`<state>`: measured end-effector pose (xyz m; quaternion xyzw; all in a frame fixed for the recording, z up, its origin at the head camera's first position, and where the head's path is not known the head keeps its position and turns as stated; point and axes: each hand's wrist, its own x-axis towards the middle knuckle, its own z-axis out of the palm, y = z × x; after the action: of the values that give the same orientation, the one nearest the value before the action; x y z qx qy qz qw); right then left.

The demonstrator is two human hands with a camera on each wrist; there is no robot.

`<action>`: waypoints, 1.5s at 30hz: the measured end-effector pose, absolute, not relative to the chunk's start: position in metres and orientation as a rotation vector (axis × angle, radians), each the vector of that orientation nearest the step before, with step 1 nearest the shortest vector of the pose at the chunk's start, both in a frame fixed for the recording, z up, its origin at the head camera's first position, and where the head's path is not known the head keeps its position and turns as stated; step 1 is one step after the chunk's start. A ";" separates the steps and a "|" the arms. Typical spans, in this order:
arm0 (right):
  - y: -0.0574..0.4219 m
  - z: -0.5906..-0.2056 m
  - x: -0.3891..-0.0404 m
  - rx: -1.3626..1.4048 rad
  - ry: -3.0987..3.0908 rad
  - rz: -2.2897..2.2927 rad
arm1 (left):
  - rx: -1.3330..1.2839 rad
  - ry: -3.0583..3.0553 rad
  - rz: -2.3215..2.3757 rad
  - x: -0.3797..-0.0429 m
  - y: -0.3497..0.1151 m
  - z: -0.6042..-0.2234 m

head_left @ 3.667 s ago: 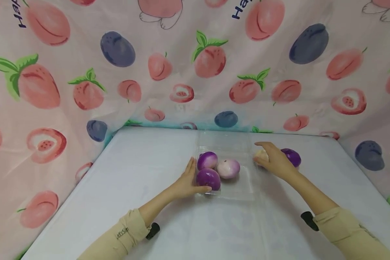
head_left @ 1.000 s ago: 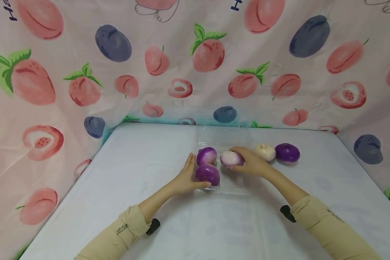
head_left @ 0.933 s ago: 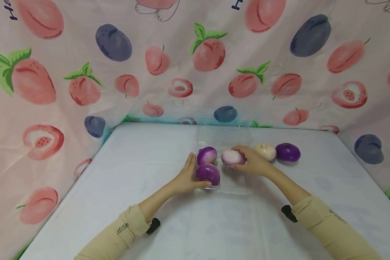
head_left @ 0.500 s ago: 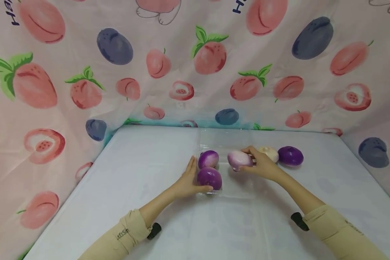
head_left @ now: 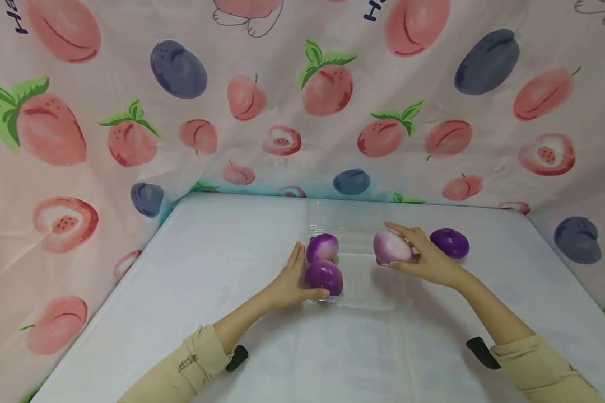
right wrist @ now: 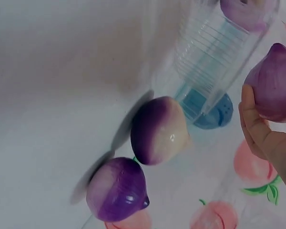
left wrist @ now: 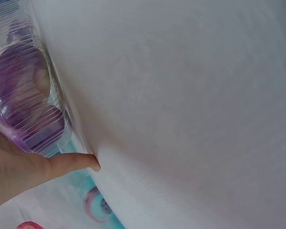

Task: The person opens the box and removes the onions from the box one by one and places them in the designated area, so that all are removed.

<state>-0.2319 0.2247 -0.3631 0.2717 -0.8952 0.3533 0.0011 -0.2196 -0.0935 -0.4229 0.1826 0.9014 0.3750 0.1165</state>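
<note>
Nearest to us are two rolled beige sleeves point(head_left: 181, 361), with a small dark device under each cuff. Just beyond, the left hand point(head_left: 288, 284) lies along the left side of a clear plastic box point(head_left: 368, 285), its fingers straight against the wall and its thumb over the front edge; it grasps nothing, and seems to us to steady the box.

In the box's left half sit two red onions, a glossy purple one point(head_left: 325, 277) in front and a purple-and-white one point(head_left: 323, 248) just behind it. The right hand point(head_left: 429, 258) grips a third, a pale pinkish onion point(head_left: 390, 248), between thumb and fingers near the box's right side; we cannot tell whether it is over the rim or past it.

What has changed is this pale onion's place: a second ago it was held beside the other two, and now it is well to their right. For the work in hand, we judge that it is being taken out, leaving two in the box.

A dark purple onion point(head_left: 449, 243) rests on the bench point(head_left: 232, 246) past the right hand. Its neighbour, a purple-and-cream onion point(right wrist: 159, 131), is hidden by that hand in the head view but shows in the right wrist view. Farthest off hangs a fruit-print cloth point(head_left: 277, 61).
</note>
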 end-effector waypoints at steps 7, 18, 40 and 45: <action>0.241 -0.355 -0.222 0.797 -2.836 1.108 | 0.544 2.652 1.088 -0.221 -0.091 -0.422; 0.267 -0.346 -0.221 0.857 -2.704 1.217 | 0.535 2.636 1.113 -0.219 -0.092 -0.419; 0.316 -0.352 -0.219 0.491 -2.827 1.229 | 0.563 2.665 1.079 -0.217 -0.092 -0.423; 0.329 -0.356 -0.222 0.410 -2.830 1.155 | 0.553 2.676 1.065 -0.218 -0.091 -0.421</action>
<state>-0.2222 0.3285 -0.3564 0.1330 -0.9172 0.3745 0.0287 -0.2177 -0.0913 -0.4214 0.1876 0.9074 0.3611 0.1045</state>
